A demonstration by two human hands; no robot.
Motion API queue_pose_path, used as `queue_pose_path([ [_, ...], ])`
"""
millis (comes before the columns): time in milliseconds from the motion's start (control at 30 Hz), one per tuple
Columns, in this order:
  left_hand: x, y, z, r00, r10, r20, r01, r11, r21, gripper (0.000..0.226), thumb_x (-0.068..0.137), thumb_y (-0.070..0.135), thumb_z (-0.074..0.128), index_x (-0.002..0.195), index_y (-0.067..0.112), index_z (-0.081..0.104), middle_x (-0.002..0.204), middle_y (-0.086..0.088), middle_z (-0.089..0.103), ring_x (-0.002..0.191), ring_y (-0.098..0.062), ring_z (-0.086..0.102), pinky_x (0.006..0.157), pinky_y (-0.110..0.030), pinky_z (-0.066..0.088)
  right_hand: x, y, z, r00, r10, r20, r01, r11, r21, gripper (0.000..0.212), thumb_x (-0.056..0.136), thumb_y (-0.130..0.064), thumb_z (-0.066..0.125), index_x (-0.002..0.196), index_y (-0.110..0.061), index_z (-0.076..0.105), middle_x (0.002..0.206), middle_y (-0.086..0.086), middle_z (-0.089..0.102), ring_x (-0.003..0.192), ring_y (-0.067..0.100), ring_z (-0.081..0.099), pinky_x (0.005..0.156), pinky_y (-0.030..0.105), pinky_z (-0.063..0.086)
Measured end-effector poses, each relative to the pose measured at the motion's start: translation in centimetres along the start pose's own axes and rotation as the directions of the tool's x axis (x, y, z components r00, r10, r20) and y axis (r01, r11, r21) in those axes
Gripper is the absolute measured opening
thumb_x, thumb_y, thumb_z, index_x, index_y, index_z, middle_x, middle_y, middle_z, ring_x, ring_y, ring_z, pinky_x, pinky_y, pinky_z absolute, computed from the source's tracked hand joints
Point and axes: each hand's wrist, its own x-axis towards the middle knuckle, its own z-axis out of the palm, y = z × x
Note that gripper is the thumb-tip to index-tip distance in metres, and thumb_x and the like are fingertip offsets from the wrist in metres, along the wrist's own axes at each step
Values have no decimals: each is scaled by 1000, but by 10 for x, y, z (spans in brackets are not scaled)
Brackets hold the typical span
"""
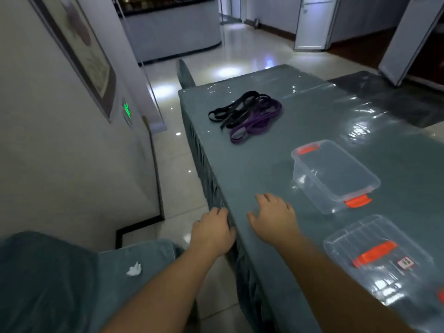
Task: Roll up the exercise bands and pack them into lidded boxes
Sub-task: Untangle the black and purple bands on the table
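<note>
A tangle of black exercise bands (230,109) and purple exercise bands (257,121) lies on the far part of the grey-green table (252,169). A clear lidded box with orange latches (334,176) stands mid-table to the right. A second clear box with an orange latch (382,258) sits nearer, at the right edge. My left hand (212,233) rests at the table's near-left edge, fingers curled over the cloth's edge. My right hand (274,218) lies flat on the tabletop with fingers spread, holding nothing, well short of the bands.
A shiny plastic sheet covers the table. A cushioned chair (72,280) with a crumpled white tissue (134,270) stands at the lower left. A wall with a framed picture (79,51) runs along the left. Another chair back (185,73) stands at the table's far end.
</note>
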Motion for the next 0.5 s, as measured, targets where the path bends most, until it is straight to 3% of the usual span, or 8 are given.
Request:
queue_pose_path([
  [267, 76, -43, -39, 993, -90, -72, 89, 996, -26, 47, 100, 47, 50, 140, 24, 49, 140, -2, 54, 126, -26, 52, 101, -46, 48, 78, -26, 23, 983, -79, 167, 89, 995, -49, 54, 102, -55, 44, 146, -24, 43, 149, 1, 49, 140, 27, 45, 115, 44, 35],
  [500, 159, -108, -72, 985, -97, -142, 90, 994, -58, 43, 100, 45, 52, 136, 21, 52, 135, -2, 56, 117, -24, 56, 96, -43, 51, 177, -85, 32, 986, -97, 138, 107, 992, -66, 53, 100, -57, 47, 141, -23, 47, 147, 2, 52, 137, 27, 48, 112, 45, 38],
])
